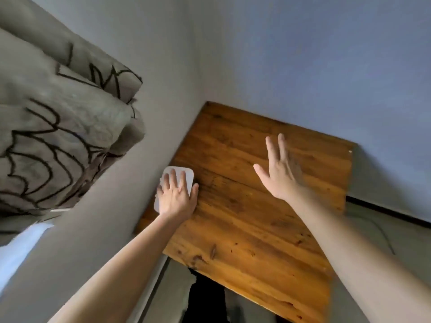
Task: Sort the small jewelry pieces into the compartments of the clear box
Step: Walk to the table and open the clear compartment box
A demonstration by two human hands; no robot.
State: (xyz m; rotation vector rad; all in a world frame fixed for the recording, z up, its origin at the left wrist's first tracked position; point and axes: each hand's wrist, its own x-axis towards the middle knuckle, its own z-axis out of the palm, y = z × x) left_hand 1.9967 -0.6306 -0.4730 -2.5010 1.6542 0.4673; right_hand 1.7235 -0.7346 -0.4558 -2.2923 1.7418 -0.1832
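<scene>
1. The box (184,177) lay flat on the wooden table (256,217), at its left edge, close to the wall.
2. It looked pale and whitish, with rounded corners; blur hid whether it was clear, and no compartments could be made out.
3. A hand covered its near half, so only the far part and a strip of the left side showed.
4. No jewelry pieces could be made out.

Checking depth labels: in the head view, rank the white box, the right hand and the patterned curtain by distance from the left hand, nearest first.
1. White box: directly under the left hand, which lies flat on it at the wooden table's left edge.
2. Right hand: open above the table, to the right.
3. Patterned curtain: far left, hanging past the wall.
</scene>
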